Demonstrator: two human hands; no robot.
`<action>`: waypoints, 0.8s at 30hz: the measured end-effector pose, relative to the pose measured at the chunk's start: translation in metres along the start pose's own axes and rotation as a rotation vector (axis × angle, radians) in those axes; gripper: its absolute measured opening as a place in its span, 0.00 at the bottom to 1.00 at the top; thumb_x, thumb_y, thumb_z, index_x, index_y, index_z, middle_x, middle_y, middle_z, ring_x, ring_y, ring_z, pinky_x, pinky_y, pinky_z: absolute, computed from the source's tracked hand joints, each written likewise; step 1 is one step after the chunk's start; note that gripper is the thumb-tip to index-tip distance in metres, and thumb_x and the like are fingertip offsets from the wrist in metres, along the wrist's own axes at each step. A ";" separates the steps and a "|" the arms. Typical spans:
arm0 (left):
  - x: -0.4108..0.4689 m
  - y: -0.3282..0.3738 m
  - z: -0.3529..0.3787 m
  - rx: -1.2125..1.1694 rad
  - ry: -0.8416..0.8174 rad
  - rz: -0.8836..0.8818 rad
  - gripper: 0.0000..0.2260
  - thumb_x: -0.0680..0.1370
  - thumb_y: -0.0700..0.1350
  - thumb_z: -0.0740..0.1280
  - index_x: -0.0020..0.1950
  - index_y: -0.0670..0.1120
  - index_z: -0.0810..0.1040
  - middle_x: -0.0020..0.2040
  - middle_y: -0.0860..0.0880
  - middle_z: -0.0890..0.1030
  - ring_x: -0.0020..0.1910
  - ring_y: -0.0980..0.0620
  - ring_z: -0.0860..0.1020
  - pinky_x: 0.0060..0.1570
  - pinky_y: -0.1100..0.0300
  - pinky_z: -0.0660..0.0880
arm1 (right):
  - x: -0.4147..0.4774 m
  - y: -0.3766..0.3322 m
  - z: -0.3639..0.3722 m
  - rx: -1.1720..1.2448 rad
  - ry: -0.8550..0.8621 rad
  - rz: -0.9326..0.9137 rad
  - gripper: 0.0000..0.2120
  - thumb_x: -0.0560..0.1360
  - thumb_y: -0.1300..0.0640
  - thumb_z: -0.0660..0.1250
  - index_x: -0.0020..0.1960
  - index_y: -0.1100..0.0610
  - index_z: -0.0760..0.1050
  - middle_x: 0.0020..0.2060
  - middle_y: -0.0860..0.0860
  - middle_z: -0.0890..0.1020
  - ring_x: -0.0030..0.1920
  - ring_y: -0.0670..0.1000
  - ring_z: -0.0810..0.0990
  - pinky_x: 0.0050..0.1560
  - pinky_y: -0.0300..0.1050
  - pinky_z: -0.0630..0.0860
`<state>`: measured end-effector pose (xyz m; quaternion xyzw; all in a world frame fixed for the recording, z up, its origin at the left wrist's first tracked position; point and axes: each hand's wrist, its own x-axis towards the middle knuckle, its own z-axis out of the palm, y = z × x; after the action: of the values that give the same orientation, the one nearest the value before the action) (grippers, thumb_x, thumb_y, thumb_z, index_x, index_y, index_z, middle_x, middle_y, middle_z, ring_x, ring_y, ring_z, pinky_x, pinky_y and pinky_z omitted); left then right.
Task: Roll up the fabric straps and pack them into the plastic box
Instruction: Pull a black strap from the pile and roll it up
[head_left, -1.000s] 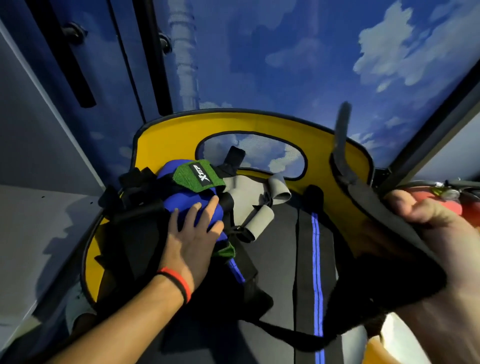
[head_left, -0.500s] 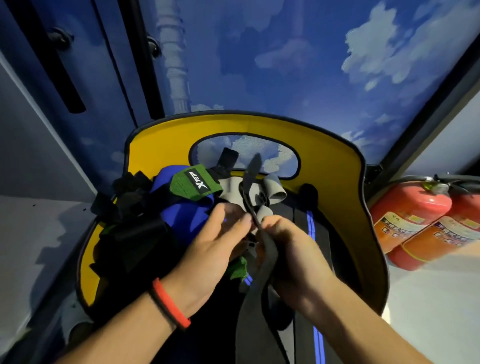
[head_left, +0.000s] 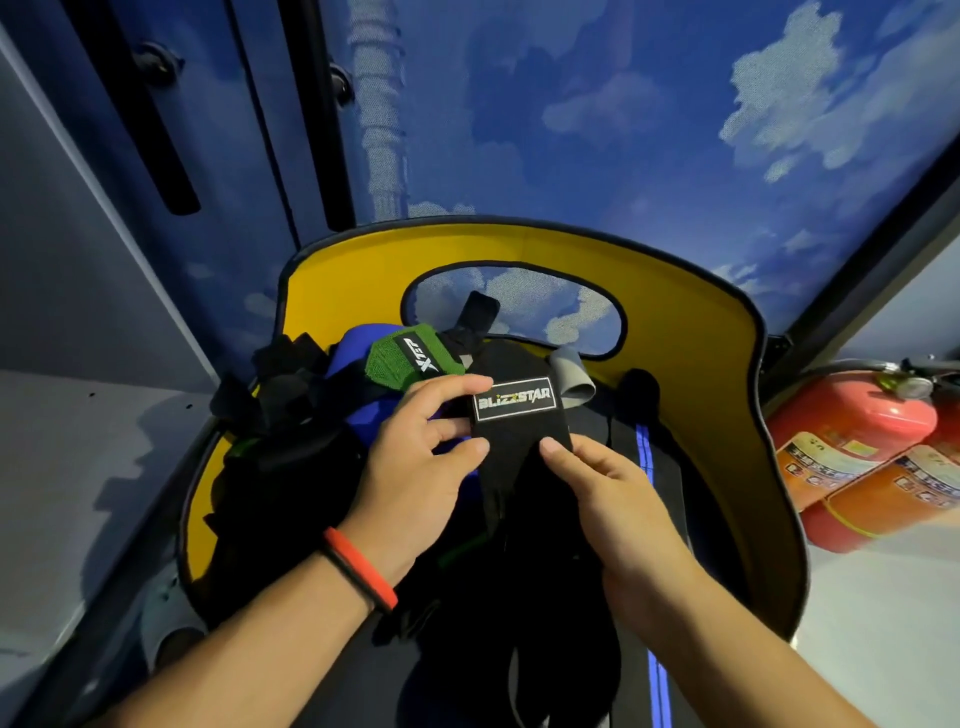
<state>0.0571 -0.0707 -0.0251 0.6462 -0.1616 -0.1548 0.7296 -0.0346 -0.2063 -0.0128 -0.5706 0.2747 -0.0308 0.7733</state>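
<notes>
Now both hands, left hand (head_left: 415, 467) and right hand (head_left: 618, 499), pinch the black BLIZZSTAR strap (head_left: 514, 431) above the yellow bin (head_left: 691, 332).

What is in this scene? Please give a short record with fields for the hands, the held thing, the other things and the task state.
left hand: pinches the black strap beside its label
right hand: pinches the black strap at its lower right edge
black strap: label reads BLIZZSTAR; flat, not rolled yet; tail hangs toward the camera
yellow box: holds a pile with a green strap and a grey strap
right side: fire extinguishers
</notes>
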 end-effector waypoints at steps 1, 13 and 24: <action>0.000 0.000 -0.001 -0.012 0.002 -0.016 0.24 0.74 0.23 0.65 0.60 0.49 0.81 0.62 0.40 0.79 0.54 0.48 0.84 0.48 0.63 0.80 | 0.000 0.000 0.000 0.001 -0.008 0.004 0.11 0.83 0.55 0.64 0.57 0.56 0.84 0.52 0.57 0.87 0.55 0.60 0.85 0.58 0.55 0.80; 0.025 0.014 -0.030 0.097 0.163 0.005 0.26 0.77 0.25 0.64 0.63 0.53 0.80 0.67 0.49 0.76 0.57 0.52 0.83 0.48 0.67 0.79 | -0.017 0.010 -0.011 -0.880 -0.255 0.107 0.11 0.77 0.44 0.71 0.50 0.50 0.79 0.41 0.51 0.86 0.37 0.48 0.86 0.35 0.45 0.81; 0.014 -0.015 -0.034 0.889 -0.343 0.000 0.17 0.75 0.44 0.73 0.63 0.55 0.81 0.75 0.59 0.67 0.71 0.57 0.69 0.73 0.62 0.64 | -0.020 0.025 -0.001 -1.664 -0.093 0.136 0.32 0.66 0.20 0.62 0.57 0.42 0.74 0.43 0.45 0.74 0.56 0.50 0.81 0.44 0.43 0.70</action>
<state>0.0846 -0.0479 -0.0438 0.8607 -0.3305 -0.1751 0.3453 -0.0589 -0.1908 -0.0275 -0.9382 0.2095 0.2524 0.1100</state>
